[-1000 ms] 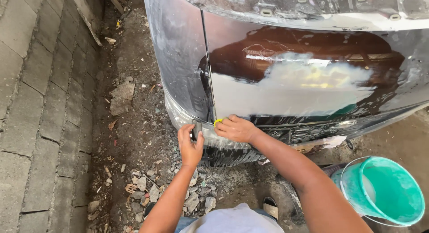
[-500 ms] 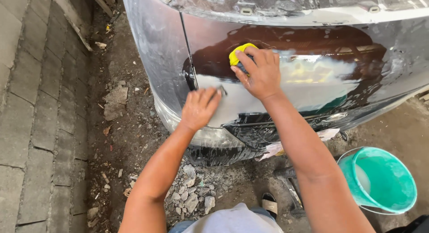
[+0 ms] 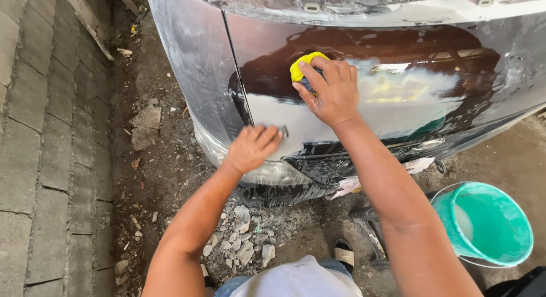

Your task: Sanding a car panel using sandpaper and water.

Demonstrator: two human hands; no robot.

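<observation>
The right hand [image 3: 333,92] is curled around a yellow sponge [image 3: 302,66], fingers clamped over it and pressing it flat against the wet car panel [image 3: 364,120]; only the sponge's upper left corner shows past the fingertips, so it lies under the hand and a little up and to the left of the knuckles; the left hand [image 3: 253,148] sits lower and further left, fingers together and palm down on the same panel, just beside the vertical seam [image 3: 236,92] where this panel meets the neighbouring one, and whether it grips anything small under the fingers I cannot tell; of the two, the right hand alone has the sponge, and the left is well clear of it; the pale sanded patch [image 3: 392,109] runs long from left to right across the panel, stretching away to the right of the sponge, with dark glossy paint above it and nothing between hand and patch to block a sweep along that length; below, the panel curves under to a dark lower edge [image 3: 307,177]; a teal bucket [image 3: 489,226] stands on the ground near the right forearm, to its right; loose stones [image 3: 244,246] lie by the person's knees, and a brick pavement [image 3: 34,160] runs along the far left.
</observation>
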